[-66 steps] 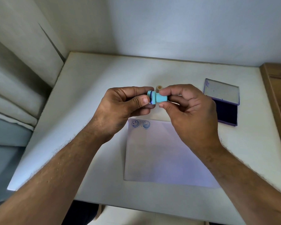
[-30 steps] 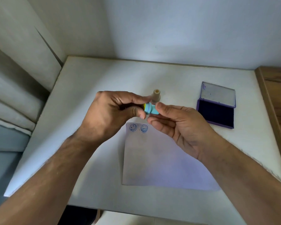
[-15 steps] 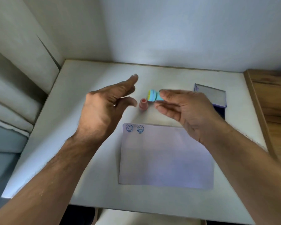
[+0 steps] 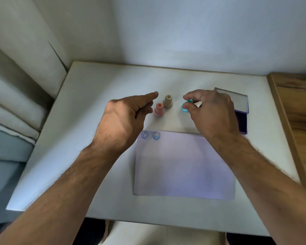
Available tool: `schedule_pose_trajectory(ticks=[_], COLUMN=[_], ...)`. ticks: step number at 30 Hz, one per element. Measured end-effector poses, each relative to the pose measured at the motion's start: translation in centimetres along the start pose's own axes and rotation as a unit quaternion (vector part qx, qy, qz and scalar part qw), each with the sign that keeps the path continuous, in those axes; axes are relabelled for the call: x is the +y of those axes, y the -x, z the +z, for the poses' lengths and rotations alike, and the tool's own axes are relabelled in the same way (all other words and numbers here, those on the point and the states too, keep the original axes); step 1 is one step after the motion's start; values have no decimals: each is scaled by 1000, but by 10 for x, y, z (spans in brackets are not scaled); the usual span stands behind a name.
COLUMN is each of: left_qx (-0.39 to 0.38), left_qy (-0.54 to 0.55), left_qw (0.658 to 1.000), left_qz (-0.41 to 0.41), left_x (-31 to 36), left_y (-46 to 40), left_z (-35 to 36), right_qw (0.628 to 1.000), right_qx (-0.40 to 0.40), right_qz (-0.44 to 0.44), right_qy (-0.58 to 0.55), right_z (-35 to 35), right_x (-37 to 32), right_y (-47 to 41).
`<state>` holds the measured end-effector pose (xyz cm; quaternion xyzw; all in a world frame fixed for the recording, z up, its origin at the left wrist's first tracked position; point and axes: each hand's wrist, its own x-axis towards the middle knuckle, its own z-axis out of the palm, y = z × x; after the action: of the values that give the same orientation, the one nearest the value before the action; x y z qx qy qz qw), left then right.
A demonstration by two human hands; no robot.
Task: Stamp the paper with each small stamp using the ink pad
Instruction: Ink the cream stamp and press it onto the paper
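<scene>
A white sheet of paper [image 4: 184, 167] lies on the white table [image 4: 95, 138], with two blue round face stamps printed at its top left corner [image 4: 150, 135]. My right hand [image 4: 210, 114] pinches a small blue stamp [image 4: 185, 106] above the table, beyond the paper. A pink stamp [image 4: 158, 109] and a beige stamp [image 4: 167, 101] stand upright side by side. My left hand [image 4: 125, 121] hovers just left of them, fingers loosely curled, holding nothing. The purple ink pad [image 4: 241, 119] lies open, partly hidden behind my right hand.
The table sits in a corner, with walls behind and to the left. A wooden surface [image 4: 297, 106] borders the table on the right. The ink pad's clear lid [image 4: 237, 99] is tilted back.
My left hand let go of the blue stamp and moved left. My right hand kept the stamp and carried it right, toward the ink pad. The pink stamp appeared beside the beige one.
</scene>
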<state>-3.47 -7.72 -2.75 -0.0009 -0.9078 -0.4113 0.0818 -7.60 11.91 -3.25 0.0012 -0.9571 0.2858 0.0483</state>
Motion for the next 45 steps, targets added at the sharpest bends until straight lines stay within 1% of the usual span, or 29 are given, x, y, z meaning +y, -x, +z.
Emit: schedule_pose_trajectory(ticks=[7, 8, 10, 12, 13, 15, 17, 25, 27, 29, 31, 33, 35, 37, 39, 43, 45], left_qx=[-12, -11, -9, -8, -8, -5, -2, 2, 4, 8, 6, 8, 12, 15, 20, 17, 11], left_qy=[-5, -6, -7, -6, -5, -7, -8, -9, 3, 25, 56, 89, 108, 124, 135, 134, 129], left_qw=[1000, 1000, 1000, 1000, 1000, 1000, 1000, 1000, 1000, 1000, 998, 996, 994, 992, 991, 989, 987], left_qz=[-13, -12, -8, -2, 1, 6, 7, 6, 0, -6, -17, -29, -27, -17, -1, 62, 97], left_x=[0, 0, 0, 0, 0, 0, 0, 0, 1, 3, 6, 10, 12, 13, 14, 15, 14], left_y=[0, 0, -1, -1, -1, 0, 0, -1, 0, -1, -1, -1, -1, -1, -1, 0, 0], left_z=[-3, -3, -3, -2, -2, -3, -3, -5, -5, -5, -4, -4, -2, 0, 2, 1, 1], right_qw=[999, 997, 987, 969, 962, 957, 960, 971, 978, 988, 991, 976, 945, 909, 874, 797, 766], right_qx=[15, 23, 23, -7, -24, -40, -38, 43, 56, 66, 69, 39, -23, -86, -131, -184, -209], right_qz=[-16, -40, -121, -183, -193, -195, -186, -182, -166, -131, -93, -46, 10, 49, 84, 176, 187], right_qy=[50, 63, 107, 164, 189, 212, 208, 152, 113, 42, -72, -208, -327, -405, -460, -548, -578], right_z=[6, 6, 9, 15, 19, 24, 26, 25, 20, 13, 5, 0, -2, -1, 3, 1, -3], right_x=[-2, -2, -5, -6, -7, -8, -9, -7, -10, -15, -22, -27, -29, -27, -26, -30, -30], right_y=[-1, -1, 0, 2, 4, 6, 8, 7, 7, 4, 3, 2, 1, 3, 5, 7, 7])
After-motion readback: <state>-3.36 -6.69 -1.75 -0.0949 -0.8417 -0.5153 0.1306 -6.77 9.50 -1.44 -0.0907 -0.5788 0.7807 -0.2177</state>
